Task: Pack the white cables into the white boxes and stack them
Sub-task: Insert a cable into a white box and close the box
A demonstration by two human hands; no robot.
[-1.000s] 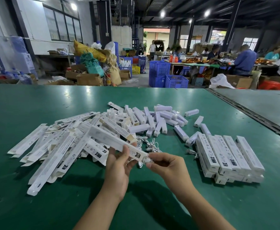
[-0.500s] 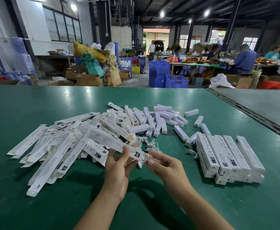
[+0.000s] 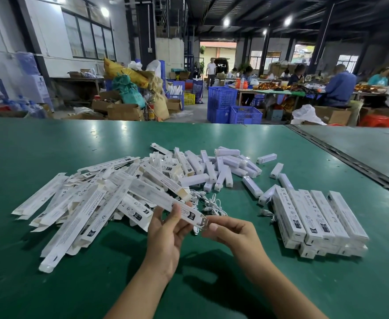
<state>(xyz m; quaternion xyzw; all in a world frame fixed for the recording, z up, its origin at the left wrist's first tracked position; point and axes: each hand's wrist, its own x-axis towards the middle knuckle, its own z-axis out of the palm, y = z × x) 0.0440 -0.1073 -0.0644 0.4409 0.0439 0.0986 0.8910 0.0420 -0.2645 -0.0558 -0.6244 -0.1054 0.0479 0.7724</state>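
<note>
My left hand grips a long white box near its open right end, held just above the green table. My right hand pinches the end flap of that box; a bit of white cable hangs below the opening. A loose tangle of white cables lies just behind the hands. Flat unfolded white boxes are heaped at the left. A neat stack of packed boxes sits at the right.
Short white lamp units are scattered behind the cables. A seam separates this table from the neighbouring one at the right. Beyond the far edge are blue crates, cartons and seated people working.
My right hand has opened slightly from a fist and now pinches the flap at the box end. The box has stayed in my left hand, barely moving.
</note>
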